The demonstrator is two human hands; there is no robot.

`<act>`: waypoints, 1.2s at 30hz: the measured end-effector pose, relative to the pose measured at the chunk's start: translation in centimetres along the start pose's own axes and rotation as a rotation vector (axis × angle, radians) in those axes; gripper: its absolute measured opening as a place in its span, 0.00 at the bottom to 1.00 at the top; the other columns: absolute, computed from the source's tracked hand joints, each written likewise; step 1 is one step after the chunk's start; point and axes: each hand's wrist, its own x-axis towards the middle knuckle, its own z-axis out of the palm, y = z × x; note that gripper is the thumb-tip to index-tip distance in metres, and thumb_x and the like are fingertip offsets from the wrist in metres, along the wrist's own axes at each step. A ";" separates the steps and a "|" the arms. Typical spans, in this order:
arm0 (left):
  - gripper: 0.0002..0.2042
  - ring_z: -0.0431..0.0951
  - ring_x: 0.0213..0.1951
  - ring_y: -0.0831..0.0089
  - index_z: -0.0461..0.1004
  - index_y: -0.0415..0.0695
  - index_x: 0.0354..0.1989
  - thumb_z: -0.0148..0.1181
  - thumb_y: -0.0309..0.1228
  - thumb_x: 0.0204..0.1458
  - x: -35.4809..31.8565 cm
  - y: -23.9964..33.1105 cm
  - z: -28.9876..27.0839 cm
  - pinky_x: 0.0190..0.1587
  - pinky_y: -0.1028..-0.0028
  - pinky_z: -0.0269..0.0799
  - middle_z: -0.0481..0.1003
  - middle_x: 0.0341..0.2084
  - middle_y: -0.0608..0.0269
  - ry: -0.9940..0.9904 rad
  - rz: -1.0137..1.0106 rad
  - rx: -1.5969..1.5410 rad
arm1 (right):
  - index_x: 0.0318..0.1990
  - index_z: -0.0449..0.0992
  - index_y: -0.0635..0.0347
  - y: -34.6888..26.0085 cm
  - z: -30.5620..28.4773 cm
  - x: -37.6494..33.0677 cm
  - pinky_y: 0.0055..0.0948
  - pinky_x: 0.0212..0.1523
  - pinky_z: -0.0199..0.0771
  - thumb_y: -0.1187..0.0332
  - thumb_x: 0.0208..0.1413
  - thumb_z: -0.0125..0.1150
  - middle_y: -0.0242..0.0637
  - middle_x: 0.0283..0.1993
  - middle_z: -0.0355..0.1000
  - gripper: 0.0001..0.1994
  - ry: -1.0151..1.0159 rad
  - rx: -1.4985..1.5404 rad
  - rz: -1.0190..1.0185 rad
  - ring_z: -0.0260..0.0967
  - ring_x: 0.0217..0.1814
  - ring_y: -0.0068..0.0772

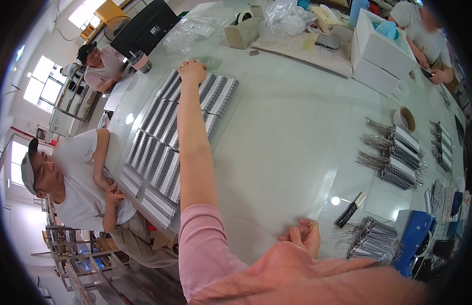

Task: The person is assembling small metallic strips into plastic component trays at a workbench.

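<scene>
My left arm in a pink sleeve stretches far across the pale table (287, 137). My left hand (192, 71) rests with curled fingers at the far end of rows of flat grey-and-white striped packs (159, 152), next to a small clear pouch (211, 62). Whether it grips anything is unclear. My right hand (303, 236) lies near the table's front edge with its fingers loosely curled and nothing in them.
Bundles of grey wire-legged parts (396, 155) lie at the right, more (373, 239) by a blue container (418, 231). A black-and-white tool (350, 209), a tape roll (406, 119), white foam boxes (383, 51), a tape dispenser (243, 30) and clear bags (287, 18) are around. Three other people sit at the edges.
</scene>
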 end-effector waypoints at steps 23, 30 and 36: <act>0.13 0.69 0.43 0.59 0.71 0.48 0.28 0.69 0.39 0.42 -41.1 -3.2 -6.6 0.43 0.61 0.62 0.70 0.33 0.62 0.435 0.112 -0.222 | 0.50 0.62 0.70 0.9 0.2 1.2 0.22 0.28 0.75 0.73 0.61 0.53 0.38 0.31 0.69 0.13 -0.079 -0.110 -0.240 0.76 0.29 0.31; 0.17 0.67 0.46 0.62 0.75 0.46 0.32 0.70 0.44 0.40 -36.6 -2.5 -3.2 0.45 0.61 0.60 0.70 0.36 0.62 0.534 0.069 0.065 | 0.50 0.61 0.72 1.8 -0.5 2.1 0.23 0.26 0.76 0.73 0.60 0.54 0.40 0.32 0.69 0.15 -0.113 -0.054 -0.224 0.77 0.28 0.34; 0.16 0.67 0.46 0.62 0.74 0.46 0.34 0.68 0.42 0.42 -36.1 -1.6 -2.7 0.48 0.59 0.60 0.70 0.36 0.61 0.570 0.086 0.119 | 0.50 0.60 0.72 1.8 -1.1 1.6 0.24 0.26 0.77 0.73 0.60 0.55 0.40 0.33 0.69 0.16 -0.117 -0.037 -0.216 0.78 0.29 0.37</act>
